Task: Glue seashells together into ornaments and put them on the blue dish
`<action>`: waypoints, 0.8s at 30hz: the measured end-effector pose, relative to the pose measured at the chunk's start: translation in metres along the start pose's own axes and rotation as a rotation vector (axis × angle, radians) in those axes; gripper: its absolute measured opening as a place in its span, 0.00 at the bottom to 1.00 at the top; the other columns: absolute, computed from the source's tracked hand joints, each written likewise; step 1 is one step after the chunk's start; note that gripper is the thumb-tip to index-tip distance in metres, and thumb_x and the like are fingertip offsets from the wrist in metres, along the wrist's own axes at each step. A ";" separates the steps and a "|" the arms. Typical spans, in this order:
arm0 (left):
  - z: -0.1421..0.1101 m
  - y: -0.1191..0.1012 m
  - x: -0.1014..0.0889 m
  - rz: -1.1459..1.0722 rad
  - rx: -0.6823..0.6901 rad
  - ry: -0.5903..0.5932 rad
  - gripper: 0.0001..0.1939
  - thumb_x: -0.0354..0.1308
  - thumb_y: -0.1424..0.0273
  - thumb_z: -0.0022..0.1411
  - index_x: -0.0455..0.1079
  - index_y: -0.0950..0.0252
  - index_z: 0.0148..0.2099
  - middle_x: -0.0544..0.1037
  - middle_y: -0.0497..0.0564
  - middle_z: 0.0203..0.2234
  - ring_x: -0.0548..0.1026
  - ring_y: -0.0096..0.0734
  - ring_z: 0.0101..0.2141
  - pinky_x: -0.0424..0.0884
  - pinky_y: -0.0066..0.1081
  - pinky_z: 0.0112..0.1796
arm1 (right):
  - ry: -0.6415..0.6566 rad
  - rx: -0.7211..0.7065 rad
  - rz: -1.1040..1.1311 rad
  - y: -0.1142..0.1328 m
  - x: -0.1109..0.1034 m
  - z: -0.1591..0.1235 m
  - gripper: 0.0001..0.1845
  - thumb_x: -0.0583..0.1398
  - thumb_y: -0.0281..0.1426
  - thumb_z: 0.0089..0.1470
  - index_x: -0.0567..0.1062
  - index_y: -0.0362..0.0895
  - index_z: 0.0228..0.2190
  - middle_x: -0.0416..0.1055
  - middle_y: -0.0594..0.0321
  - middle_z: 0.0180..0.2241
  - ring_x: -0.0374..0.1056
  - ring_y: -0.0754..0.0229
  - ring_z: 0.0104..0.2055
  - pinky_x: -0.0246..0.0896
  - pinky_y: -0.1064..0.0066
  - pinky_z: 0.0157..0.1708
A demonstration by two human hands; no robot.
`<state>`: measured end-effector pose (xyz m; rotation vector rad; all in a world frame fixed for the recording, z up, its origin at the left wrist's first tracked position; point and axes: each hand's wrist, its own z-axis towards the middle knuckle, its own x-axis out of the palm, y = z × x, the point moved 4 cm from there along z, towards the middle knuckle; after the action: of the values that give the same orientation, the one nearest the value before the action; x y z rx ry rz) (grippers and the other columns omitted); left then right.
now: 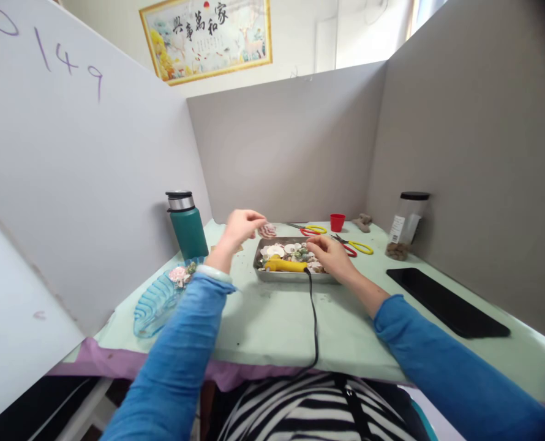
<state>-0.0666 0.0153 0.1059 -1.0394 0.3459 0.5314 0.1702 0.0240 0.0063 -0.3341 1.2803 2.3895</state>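
Observation:
My left hand is raised at the tray's far left corner, finger and thumb pinching the edge of a pinkish striped seashell. Below it, the metal tray is filled with small shells, mostly white. A yellow hot glue gun lies across the front of the tray, its black cord running down over the table edge. At the tray's right side, my right hand reaches in over the shells with its fingers bent together; whatever is between the fingertips is too small to make out.
On the left stand a green bottle and a blue shell-shaped dish bearing a pink shell cluster. Behind are scissors, pliers-like cutters and a red cup. A jar and black slab lie right.

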 end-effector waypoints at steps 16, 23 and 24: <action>-0.012 0.123 -0.121 0.471 -0.518 0.114 0.11 0.64 0.70 0.47 0.78 0.68 0.36 0.72 0.48 0.13 0.71 0.28 0.18 0.67 0.24 0.22 | 0.049 -0.003 -0.060 0.006 0.001 -0.003 0.12 0.57 0.37 0.51 0.77 0.44 0.33 0.76 0.62 0.31 0.68 0.59 0.33 0.59 0.68 0.33; -0.014 0.141 -0.130 0.672 -0.606 0.159 0.15 0.64 0.72 0.48 0.78 0.68 0.40 0.73 0.51 0.13 0.73 0.33 0.19 0.69 0.27 0.24 | 0.061 -0.005 -0.066 0.008 0.001 -0.003 0.13 0.57 0.37 0.51 0.76 0.43 0.33 0.76 0.61 0.32 0.68 0.59 0.33 0.58 0.69 0.33; -0.014 0.139 -0.132 0.706 -0.592 0.147 0.15 0.63 0.72 0.48 0.78 0.68 0.41 0.74 0.51 0.14 0.74 0.33 0.19 0.68 0.26 0.24 | 0.063 -0.003 -0.072 0.009 0.001 -0.004 0.13 0.57 0.38 0.51 0.76 0.43 0.33 0.76 0.61 0.32 0.68 0.59 0.32 0.58 0.69 0.33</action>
<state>-0.2545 0.0253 0.0666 -1.5318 0.7215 1.2448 0.1651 0.0163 0.0105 -0.4519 1.2702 2.3380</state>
